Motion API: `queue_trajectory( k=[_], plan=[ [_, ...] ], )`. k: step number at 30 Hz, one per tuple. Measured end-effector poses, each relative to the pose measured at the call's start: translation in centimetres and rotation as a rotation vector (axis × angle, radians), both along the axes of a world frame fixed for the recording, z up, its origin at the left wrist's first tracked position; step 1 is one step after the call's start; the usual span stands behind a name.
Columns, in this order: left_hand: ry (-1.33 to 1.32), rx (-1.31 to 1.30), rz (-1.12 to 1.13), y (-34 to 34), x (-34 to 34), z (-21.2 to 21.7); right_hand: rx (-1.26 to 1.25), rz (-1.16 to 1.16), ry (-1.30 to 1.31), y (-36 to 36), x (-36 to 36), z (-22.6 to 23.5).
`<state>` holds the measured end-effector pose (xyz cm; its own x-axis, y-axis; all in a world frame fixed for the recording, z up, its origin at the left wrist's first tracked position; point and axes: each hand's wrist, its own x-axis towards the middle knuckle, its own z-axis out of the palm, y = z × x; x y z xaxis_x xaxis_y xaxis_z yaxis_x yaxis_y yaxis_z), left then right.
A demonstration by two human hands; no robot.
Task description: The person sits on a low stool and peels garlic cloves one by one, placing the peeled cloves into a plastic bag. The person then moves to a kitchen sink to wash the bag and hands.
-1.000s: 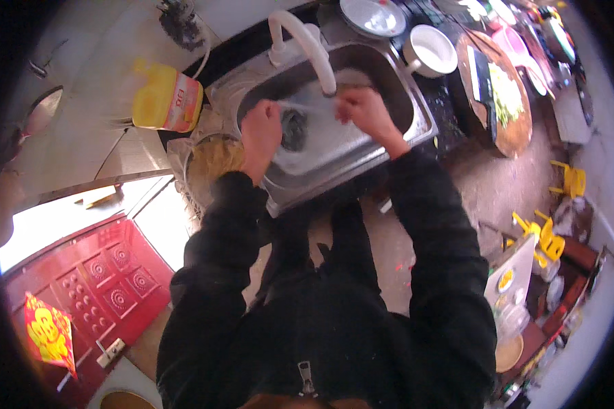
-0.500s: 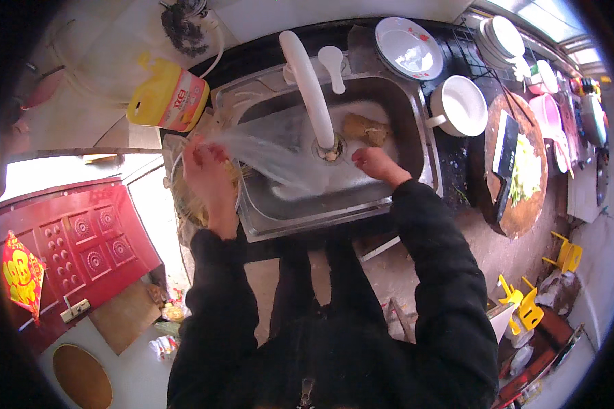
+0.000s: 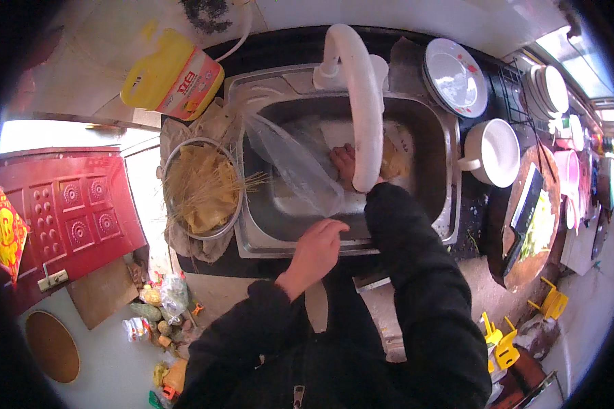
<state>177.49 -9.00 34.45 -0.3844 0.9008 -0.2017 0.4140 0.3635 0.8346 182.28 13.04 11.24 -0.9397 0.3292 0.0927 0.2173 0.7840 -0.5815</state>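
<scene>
My left hand [image 3: 319, 249] hovers at the sink's near rim, fingers stretched out loosely and holding nothing. Inside the steel sink [image 3: 307, 228], my right hand [image 3: 344, 163] is low beside the white faucet [image 3: 367, 123]; its visible fingers are apart, while the faucet hides part of it. Just right of the faucet lies a brownish-yellow lump [image 3: 394, 158], partly covered. A clear plastic bag [image 3: 297, 167] stretches slantwise from the sink's left rim down toward its middle. Left of the sink, a round basin [image 3: 237, 221] holds yellowish sheets and thin strands [image 3: 201, 184].
A yellow detergent jug [image 3: 174, 75] stands behind the basin, with a grey cloth [image 3: 205, 252] beneath the basin. Right of the sink are stacked plates [image 3: 455, 78], a white mug [image 3: 492, 153], and a round chopping board [image 3: 549, 153] bearing a cleaver [image 3: 525, 211] and chopped greens [image 3: 537, 225].
My left hand has left the basin and the bag's end, moving right to the sink's near rim. My right hand has reached left, beside the faucet. The view has shifted.
</scene>
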Motion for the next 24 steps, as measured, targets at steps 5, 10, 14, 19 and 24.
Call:
queue_trajectory(
  k=[5, 10, 14, 19, 24],
  plan=[
    [0.032, -0.211, -0.152, 5.1, -5.6, -9.2, 0.072, 0.104, -0.448, -0.2, 0.0, -0.7],
    [0.414, -0.194, 0.306, 4.7, -12.2, -11.9, -0.133, 0.374, -0.699, 1.9, 6.9, 9.0],
    [0.295, -0.575, 0.219, 5.4, -12.0, -7.9, -0.063, 0.363, -0.511, 2.4, 5.8, 7.9],
    [0.187, -0.577, -0.087, 6.5, -6.3, -6.3, -0.047, 0.062, -0.325, 1.0, 0.1, -1.0],
    [0.636, -0.284, -0.322, 5.3, -7.7, -15.2, 0.026, 0.067, -0.32, 0.9, -1.1, -0.5]
  ],
)
